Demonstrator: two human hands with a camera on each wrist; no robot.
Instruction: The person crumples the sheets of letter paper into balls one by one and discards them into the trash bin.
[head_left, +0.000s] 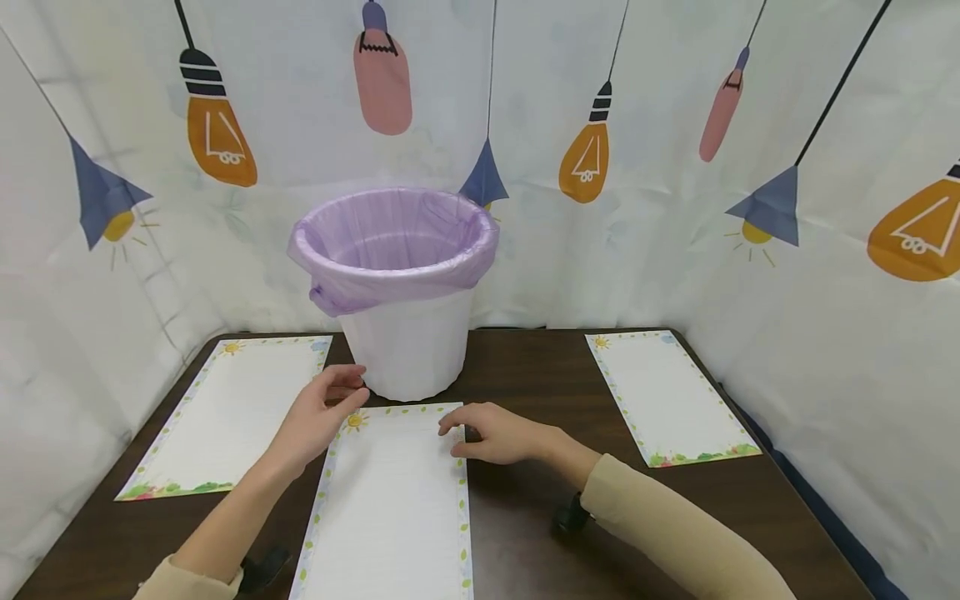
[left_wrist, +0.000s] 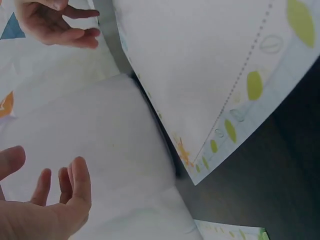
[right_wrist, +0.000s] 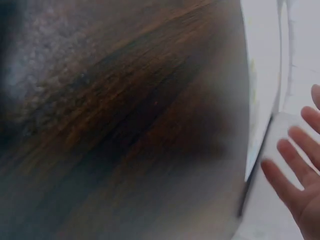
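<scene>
In the head view, a white bin (head_left: 408, 350) with a purple liner bag (head_left: 405, 287) folded over its rim stands upright on the dark table. In front of it lies a sheet of lined paper (head_left: 397, 508) with a leaf border and a sun in one corner. My left hand (head_left: 311, 417) is over the sheet's upper left corner, close to the bin's base, with fingers loosely bent. Over the upper right corner is my right hand (head_left: 495, 433), its fingers also relaxed. Neither hand holds anything. Whether fingertips touch the paper or bin, I cannot tell.
Similar bordered sheets lie on either side, a left sheet (head_left: 225, 417) and a right sheet (head_left: 671, 396). Behind the brown wooden table (head_left: 540, 517) hangs a white curtain (head_left: 660, 250) printed with lamps and bulbs.
</scene>
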